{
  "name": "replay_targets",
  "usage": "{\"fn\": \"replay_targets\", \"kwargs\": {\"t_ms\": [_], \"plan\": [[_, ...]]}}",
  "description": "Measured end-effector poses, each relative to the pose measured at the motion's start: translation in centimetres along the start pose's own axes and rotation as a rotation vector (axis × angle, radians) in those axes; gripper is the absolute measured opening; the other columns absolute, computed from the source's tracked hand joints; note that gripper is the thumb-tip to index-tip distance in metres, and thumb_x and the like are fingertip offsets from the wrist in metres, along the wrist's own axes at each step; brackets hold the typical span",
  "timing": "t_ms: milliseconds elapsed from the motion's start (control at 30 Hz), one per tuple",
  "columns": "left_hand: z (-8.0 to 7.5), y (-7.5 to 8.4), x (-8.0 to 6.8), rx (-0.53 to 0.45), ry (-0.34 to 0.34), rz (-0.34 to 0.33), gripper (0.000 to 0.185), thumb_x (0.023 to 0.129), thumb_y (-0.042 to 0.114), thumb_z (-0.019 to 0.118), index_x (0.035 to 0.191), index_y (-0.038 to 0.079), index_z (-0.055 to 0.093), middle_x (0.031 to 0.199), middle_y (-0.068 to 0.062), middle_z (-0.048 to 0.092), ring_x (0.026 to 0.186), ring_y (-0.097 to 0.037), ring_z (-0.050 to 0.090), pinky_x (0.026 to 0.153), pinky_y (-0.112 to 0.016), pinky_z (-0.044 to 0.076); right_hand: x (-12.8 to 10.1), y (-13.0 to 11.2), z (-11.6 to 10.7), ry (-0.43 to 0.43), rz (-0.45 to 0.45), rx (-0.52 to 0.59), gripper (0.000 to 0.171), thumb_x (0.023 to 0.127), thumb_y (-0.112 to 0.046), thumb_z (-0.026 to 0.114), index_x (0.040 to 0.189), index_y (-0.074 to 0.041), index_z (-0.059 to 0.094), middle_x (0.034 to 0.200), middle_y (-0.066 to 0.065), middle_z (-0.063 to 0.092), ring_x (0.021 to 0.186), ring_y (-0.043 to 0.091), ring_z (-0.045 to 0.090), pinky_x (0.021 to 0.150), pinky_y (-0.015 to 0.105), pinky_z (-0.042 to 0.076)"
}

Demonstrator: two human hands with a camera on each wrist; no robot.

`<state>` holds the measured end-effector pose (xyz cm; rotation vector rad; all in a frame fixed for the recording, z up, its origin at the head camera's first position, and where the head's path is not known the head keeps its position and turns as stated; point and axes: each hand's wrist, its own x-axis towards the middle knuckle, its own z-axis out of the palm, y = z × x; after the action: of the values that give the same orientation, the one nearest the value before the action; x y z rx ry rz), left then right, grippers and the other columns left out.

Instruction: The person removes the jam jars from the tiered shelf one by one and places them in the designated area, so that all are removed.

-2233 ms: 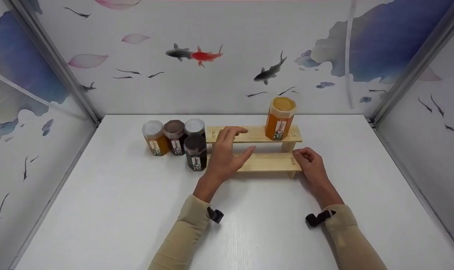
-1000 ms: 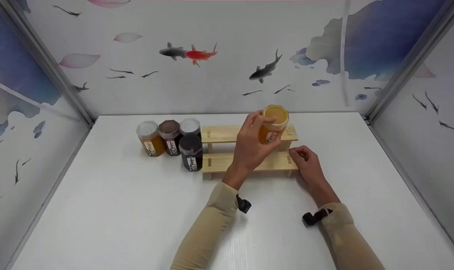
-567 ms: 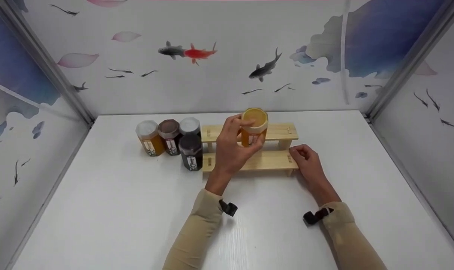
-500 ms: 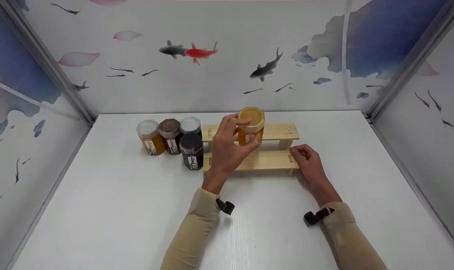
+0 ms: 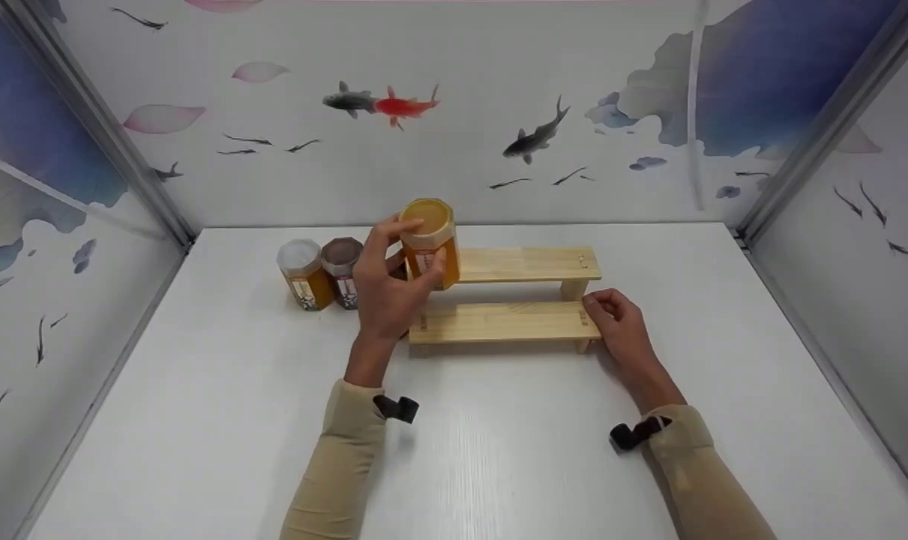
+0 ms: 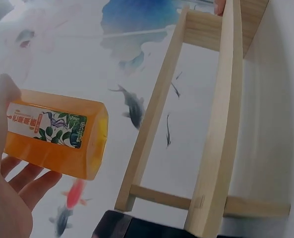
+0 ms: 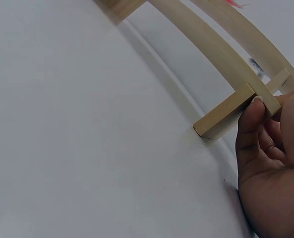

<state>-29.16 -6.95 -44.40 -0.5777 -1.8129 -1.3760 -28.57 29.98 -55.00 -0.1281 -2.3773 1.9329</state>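
In the head view my left hand (image 5: 394, 289) grips an octagonal jar (image 5: 433, 251) with amber contents and a yellowish lid, over the left end of a two-tier wooden shelf. Its leafy label (image 6: 47, 124) faces the left wrist camera, thumb and fingers on opposite sides of the jar. My right hand (image 5: 624, 326) pinches the right end of the shelf's lower board (image 5: 506, 324); the right wrist view shows the thumb at the board's edge, above a leg (image 7: 226, 109). The upper board (image 5: 525, 265) carries nothing in its visible part.
Left of the shelf stand an amber jar (image 5: 304, 277) with a pale lid and a brown-lidded dark jar (image 5: 343, 262). Two more jars there are mostly hidden behind my left hand. A white table (image 5: 498, 435) meets a fish-painted wall (image 5: 454, 165) behind.
My left hand has taken the amber jar from the right end of the upper board, then carried it left and up. The right hand keeps its hold at the lower board.
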Motion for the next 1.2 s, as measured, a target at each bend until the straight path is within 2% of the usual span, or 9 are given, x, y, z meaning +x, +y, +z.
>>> {"fn": "replay_targets", "kwargs": {"t_ms": [67, 300, 400, 467, 667, 733, 833, 1000, 1200], "plan": [[-0.9, -0.4, 0.0, 0.000, 0.006, 0.003, 0.049, 0.090, 0.017, 0.087, 0.135, 0.016, 0.069, 0.141, -0.008, 0.068, 0.122, -0.020, 0.070, 0.089, -0.040, 0.067, 0.0, 0.1, 0.0, 0.004, 0.000, -0.005, 0.044, 0.109, -0.041, 0.066, 0.127, -0.001, 0.064, 0.101, -0.004, 0.067, 0.086, 0.006, 0.063, 0.074, 0.017, 0.054], [-4.0, -1.1, 0.1, 0.045, 0.037, 0.002, 0.046, 0.092, 0.016, 0.085, 0.135, 0.014, 0.069, 0.141, -0.009, 0.067, 0.123, -0.020, 0.072, 0.096, -0.039, 0.065, 0.0, 0.3, -0.1, 0.003, 0.028, -0.002, 0.045, 0.109, -0.045, 0.065, 0.130, -0.005, 0.063, 0.105, -0.001, 0.064, 0.088, 0.007, 0.063, 0.074, 0.017, 0.055], [-5.3, -1.3, 0.3, 0.040, 0.061, -0.019, 0.046, 0.093, 0.015, 0.084, 0.136, 0.014, 0.069, 0.143, -0.007, 0.066, 0.124, -0.020, 0.073, 0.097, -0.034, 0.064, 0.0, 0.3, -0.1, -0.006, 0.035, -0.003, 0.048, 0.109, -0.046, 0.064, 0.132, -0.005, 0.062, 0.108, -0.001, 0.064, 0.091, 0.008, 0.063, 0.075, 0.017, 0.055], [-6.2, -1.4, 0.3, 0.051, 0.081, -0.041, 0.046, 0.092, 0.014, 0.085, 0.135, 0.015, 0.068, 0.144, -0.006, 0.065, 0.124, -0.019, 0.072, 0.092, -0.028, 0.064, 0.0, 0.3, -0.1, -0.013, 0.039, -0.003, 0.048, 0.109, -0.046, 0.064, 0.134, -0.005, 0.061, 0.109, -0.001, 0.064, 0.092, 0.008, 0.063, 0.076, 0.018, 0.056], [-8.8, -1.8, 0.1, 0.130, 0.125, -0.102, 0.048, 0.090, 0.011, 0.086, 0.134, 0.007, 0.068, 0.140, -0.009, 0.067, 0.127, -0.019, 0.068, 0.098, -0.042, 0.065, 0.1, 0.3, -0.2, -0.026, 0.036, -0.001, 0.047, 0.109, -0.045, 0.064, 0.135, -0.006, 0.061, 0.109, -0.002, 0.064, 0.092, 0.008, 0.064, 0.076, 0.018, 0.056], [-9.6, -2.1, 0.0, 0.159, 0.136, -0.122, 0.048, 0.090, 0.013, 0.086, 0.134, 0.008, 0.068, 0.140, -0.006, 0.067, 0.128, -0.017, 0.067, 0.100, -0.044, 0.064, 0.1, 0.3, -0.2, -0.027, 0.031, -0.001, 0.047, 0.109, -0.046, 0.064, 0.134, -0.006, 0.061, 0.110, -0.002, 0.064, 0.093, 0.008, 0.064, 0.077, 0.018, 0.056], [-10.5, -2.5, -0.3, 0.186, 0.149, -0.164, 0.048, 0.091, 0.016, 0.086, 0.135, 0.010, 0.068, 0.142, -0.003, 0.068, 0.128, -0.016, 0.067, 0.100, -0.042, 0.064, 0.1, 0.3, -0.2, -0.021, 0.021, -0.001, 0.047, 0.109, -0.046, 0.065, 0.132, -0.005, 0.062, 0.109, -0.001, 0.064, 0.092, 0.008, 0.064, 0.076, 0.018, 0.056], [-11.5, -3.5, -0.8, 0.160, 0.157, -0.245, 0.050, 0.088, 0.014, 0.088, 0.134, 0.012, 0.069, 0.139, 0.000, 0.069, 0.125, -0.016, 0.067, 0.100, -0.043, 0.064, -0.1, 0.2, -0.1, -0.001, 0.021, 0.011, 0.043, 0.108, -0.043, 0.066, 0.129, -0.006, 0.064, 0.105, -0.002, 0.064, 0.086, 0.006, 0.062, 0.071, 0.017, 0.054], [-12.2, -5.2, -1.8, 0.183, 0.124, -0.279, 0.048, 0.089, 0.013, 0.087, 0.133, 0.013, 0.068, 0.137, 0.000, 0.068, 0.123, -0.017, 0.067, 0.098, -0.046, 0.065, -0.2, 0.0, 0.1, 0.008, 0.021, 0.005, 0.041, 0.109, -0.044, 0.066, 0.127, -0.007, 0.064, 0.103, -0.003, 0.063, 0.084, 0.006, 0.061, 0.070, 0.017, 0.053]]}}
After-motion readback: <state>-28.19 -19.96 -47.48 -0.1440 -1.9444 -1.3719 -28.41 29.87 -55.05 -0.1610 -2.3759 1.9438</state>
